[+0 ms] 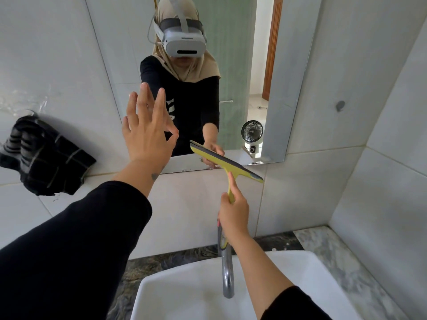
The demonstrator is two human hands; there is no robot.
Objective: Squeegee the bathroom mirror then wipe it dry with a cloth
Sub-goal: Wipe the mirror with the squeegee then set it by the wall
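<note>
Yellow squeegee (225,161) handle is being pinched in my right hand (233,213), left hand (145,132) spreading empty, and its tilted blade is risking streaks on the mirror (233,72)

The lower part of the mirror (231,65) was crowded: the left hand (145,130) stood spread before its lower left corner, and the right hand (233,211) held the squeegee (225,161) with its blade slanted across the bottom edge, while the glass above both hands was unblocked. Directly below the right hand the faucet (226,269) rose and arched over the sink (184,292), barring a straight drop there. Left of the mirror the dark cloth (46,155) hung against the tiled wall (57,54), with bare tile open above it and between it and the left forearm.
</note>
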